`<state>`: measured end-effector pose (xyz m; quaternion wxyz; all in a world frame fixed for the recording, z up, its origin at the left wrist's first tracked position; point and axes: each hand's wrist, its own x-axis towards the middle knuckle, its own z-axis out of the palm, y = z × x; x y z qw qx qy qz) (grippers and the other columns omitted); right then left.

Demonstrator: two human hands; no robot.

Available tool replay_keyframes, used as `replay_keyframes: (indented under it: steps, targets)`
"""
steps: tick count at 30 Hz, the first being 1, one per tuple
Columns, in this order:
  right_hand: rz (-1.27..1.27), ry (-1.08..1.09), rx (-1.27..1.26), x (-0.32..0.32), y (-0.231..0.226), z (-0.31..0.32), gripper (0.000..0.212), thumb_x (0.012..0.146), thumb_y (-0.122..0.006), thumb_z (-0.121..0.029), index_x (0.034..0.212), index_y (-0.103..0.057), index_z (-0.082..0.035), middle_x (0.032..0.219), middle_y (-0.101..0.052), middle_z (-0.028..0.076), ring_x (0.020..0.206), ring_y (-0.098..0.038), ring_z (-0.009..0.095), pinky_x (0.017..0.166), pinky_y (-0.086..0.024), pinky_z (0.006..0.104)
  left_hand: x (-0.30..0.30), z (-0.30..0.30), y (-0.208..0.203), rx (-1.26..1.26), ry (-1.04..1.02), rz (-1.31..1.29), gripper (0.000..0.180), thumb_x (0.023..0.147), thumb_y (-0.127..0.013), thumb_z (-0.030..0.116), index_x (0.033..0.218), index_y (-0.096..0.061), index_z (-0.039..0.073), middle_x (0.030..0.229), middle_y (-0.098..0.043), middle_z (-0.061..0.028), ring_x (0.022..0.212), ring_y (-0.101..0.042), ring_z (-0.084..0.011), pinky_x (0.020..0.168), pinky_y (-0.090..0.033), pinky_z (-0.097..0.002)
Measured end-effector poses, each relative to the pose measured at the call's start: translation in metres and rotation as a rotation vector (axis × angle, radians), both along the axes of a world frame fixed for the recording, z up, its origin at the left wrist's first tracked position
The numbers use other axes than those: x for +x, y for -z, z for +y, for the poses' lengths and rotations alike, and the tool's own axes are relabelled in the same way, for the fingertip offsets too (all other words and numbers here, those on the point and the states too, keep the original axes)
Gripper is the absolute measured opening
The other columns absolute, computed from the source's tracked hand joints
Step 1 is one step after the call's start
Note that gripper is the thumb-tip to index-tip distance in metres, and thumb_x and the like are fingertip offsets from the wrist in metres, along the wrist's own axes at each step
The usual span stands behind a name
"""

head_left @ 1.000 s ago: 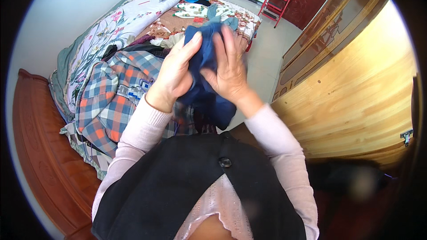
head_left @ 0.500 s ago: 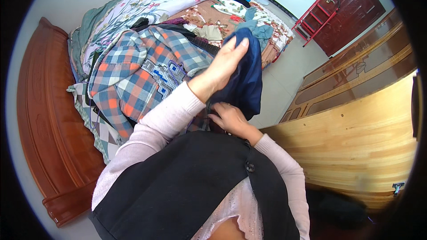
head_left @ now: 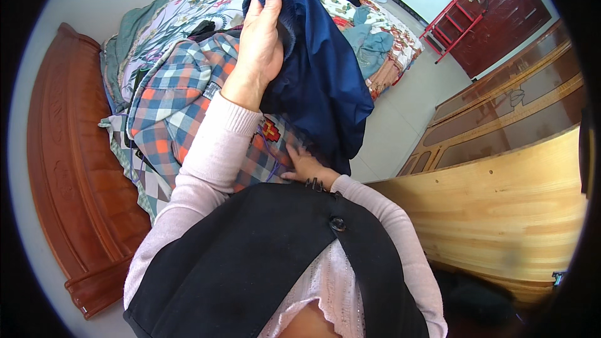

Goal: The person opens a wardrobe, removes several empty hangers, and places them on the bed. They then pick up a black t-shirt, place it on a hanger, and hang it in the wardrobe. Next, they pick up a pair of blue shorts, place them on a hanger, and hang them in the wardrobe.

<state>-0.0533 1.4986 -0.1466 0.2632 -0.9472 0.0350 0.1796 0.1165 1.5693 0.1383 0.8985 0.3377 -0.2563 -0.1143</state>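
My left hand (head_left: 258,47) is raised, closed around the gathered elastic edge of a dark navy garment (head_left: 328,75), thumb pointing up. The smooth cloth hangs down from there to the right in loose folds. Low in front of me, my right hand (head_left: 307,168) has its fingers apart, resting at a plaid shirt (head_left: 169,97) beside the navy cloth's lower part; it grips nothing that I can see. The orange, blue and white shirt lies spread on the bed, with a red-and-yellow patch (head_left: 270,130) and purple thread on it. My left forearm covers part of the shirt.
A flowered quilt (head_left: 181,22) and scattered clothes, among them a grey-green garment (head_left: 369,44), cover the bed. A brown wooden headboard (head_left: 81,169) stands left. Right are a pale wooden panel (head_left: 501,213) and wardrobe doors (head_left: 507,97). A red stepladder (head_left: 454,22) leans near a dark red door (head_left: 507,15).
My left hand has moved up and left, lifting the navy garment and spreading it out taller. My right hand has shifted slightly left and down, and the red-and-yellow patch has come into view.
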Motion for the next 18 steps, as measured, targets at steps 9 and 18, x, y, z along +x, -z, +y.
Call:
replay_keyframes:
  steps: [9,18]
  targets:
    - [-0.049,-0.106,0.321,0.005,0.008,0.001,0.052,0.085,-0.068,-0.039,0.109,-0.049,0.003,0.098,-0.064,0.027,0.093,-0.063,0.043,0.079,-0.05,0.0454,0.008,-0.013,0.001,-0.051,0.121,0.077,0.045,0.098,-0.059,0.031,0.132,-0.047,0.005,0.128,-0.057,-0.0048,0.117,-0.054,-0.0177,0.105,-0.04,-0.0343]
    - [-0.436,0.046,0.081,-0.036,-0.023,-0.016,0.02,0.093,-0.056,-0.025,0.108,-0.053,-0.013,0.087,-0.064,0.017,0.081,-0.062,0.04,0.067,-0.049,0.047,0.039,-0.047,0.008,0.114,0.23,0.103,0.04,0.098,-0.056,0.033,0.128,-0.049,0.008,0.127,-0.057,-0.0039,0.119,-0.052,-0.0208,0.102,-0.039,-0.0519]
